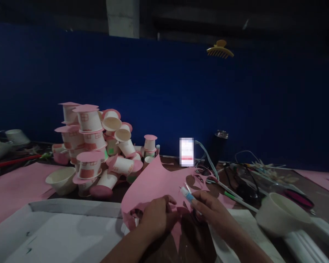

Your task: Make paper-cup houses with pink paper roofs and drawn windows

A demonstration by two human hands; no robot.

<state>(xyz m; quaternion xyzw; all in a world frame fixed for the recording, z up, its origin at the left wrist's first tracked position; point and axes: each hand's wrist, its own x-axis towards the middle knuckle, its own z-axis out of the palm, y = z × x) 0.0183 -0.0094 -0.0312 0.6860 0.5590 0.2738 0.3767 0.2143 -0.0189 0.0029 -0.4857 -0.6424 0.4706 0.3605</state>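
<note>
My left hand (158, 216) is closed on a large pink paper sheet (156, 179), its fingers bent at the lower edge. The sheet curls up on the left and has round holes cut in it. My right hand (212, 209), just to the right, pinches a small white tube with a blue label (187, 195), its narrow tip pointing up and left over the paper. A thin metal blade shows behind the tube; what it belongs to is partly hidden by my right hand. A pointed pink scrap (176, 235) hangs down below my left hand.
Paper cups with pink paper tops (89, 120) are piled at back left, some lying tilted. A white bowl (60, 180), a white tray (57, 233) and a phone (186, 151) surround the work. At right are a dark bottle (218, 148), cables and a cream cup (282, 213).
</note>
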